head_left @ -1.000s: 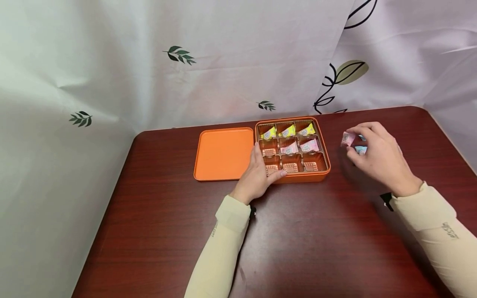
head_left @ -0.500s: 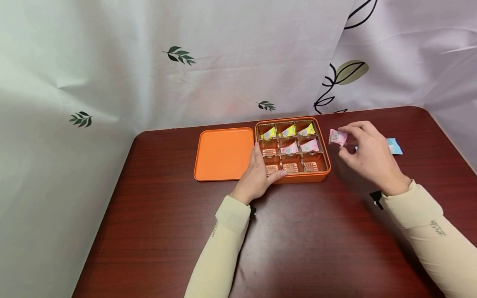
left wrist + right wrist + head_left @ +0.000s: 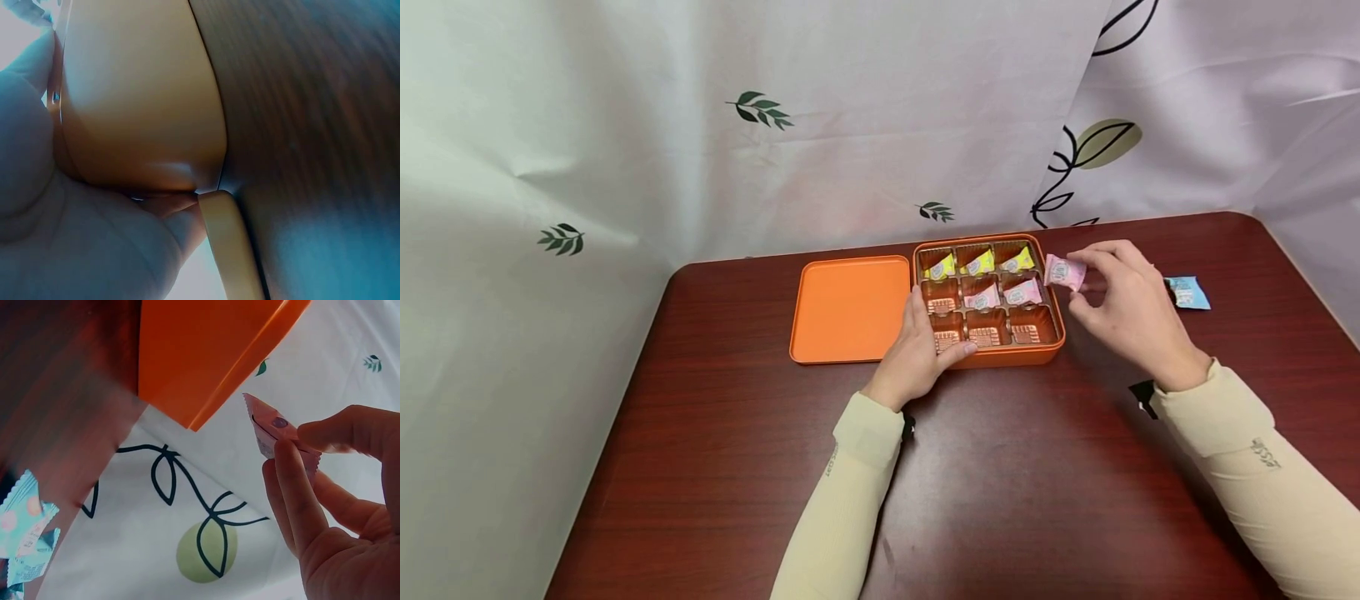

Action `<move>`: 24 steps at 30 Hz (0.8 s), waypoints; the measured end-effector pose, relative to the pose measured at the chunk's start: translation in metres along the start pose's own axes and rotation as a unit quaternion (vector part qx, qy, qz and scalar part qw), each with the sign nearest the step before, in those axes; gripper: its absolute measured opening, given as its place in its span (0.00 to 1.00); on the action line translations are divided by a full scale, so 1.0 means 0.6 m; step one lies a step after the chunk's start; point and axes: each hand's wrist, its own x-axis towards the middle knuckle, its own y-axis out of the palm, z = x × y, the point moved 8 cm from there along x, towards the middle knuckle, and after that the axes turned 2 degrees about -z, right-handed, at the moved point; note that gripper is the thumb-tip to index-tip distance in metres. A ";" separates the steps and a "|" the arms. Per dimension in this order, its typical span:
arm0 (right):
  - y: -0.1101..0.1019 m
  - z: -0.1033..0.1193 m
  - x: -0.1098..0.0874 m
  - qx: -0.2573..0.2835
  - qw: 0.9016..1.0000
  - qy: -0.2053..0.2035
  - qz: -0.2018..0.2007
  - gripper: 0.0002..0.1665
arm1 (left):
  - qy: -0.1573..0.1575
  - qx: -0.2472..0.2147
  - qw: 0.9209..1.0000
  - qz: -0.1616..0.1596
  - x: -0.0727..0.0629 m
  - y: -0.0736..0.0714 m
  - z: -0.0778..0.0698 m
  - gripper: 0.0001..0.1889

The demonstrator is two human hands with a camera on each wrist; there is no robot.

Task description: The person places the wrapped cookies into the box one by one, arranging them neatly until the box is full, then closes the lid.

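My right hand (image 3: 1138, 317) pinches a pink-wrapped candy (image 3: 1065, 272) between thumb and fingertips, just above the right rim of an orange box (image 3: 1000, 358). In the right wrist view the same pink candy (image 3: 270, 422) sits apart from the box. My left hand (image 3: 913, 354) rests at the box's front left corner, its fingers straight along the left side and its thumb on the front rim. The brown divided tray inside has yellow candies (image 3: 979, 264) in the back row. Two more pink candies (image 3: 1022, 293) lie in the middle and right compartments of the middle row.
Left of the box lies a flat orange lid (image 3: 850, 310). Blue-wrapped candies (image 3: 1191, 293) lie right of my right hand, partly hidden by it. A patterned white curtain (image 3: 850, 150) hangs behind the dark red wooden table (image 3: 985, 483).
My right hand has carried the pink candy leftward from near the blue candies to the box's right rim, uncovering a blue candy. My left hand has stayed in place.
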 end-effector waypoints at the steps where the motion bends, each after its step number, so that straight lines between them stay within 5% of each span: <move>1: 0.001 0.002 0.001 -0.001 1.000 0.001 0.000 0.26 | 0.001 -0.003 1.000 -0.001 0.000 -0.001 -0.001 0.60; 24: 0.043 0.048 0.013 0.043 0.999 0.005 0.016 0.25 | -0.003 -0.004 1.000 0.001 0.001 -0.001 0.000 0.60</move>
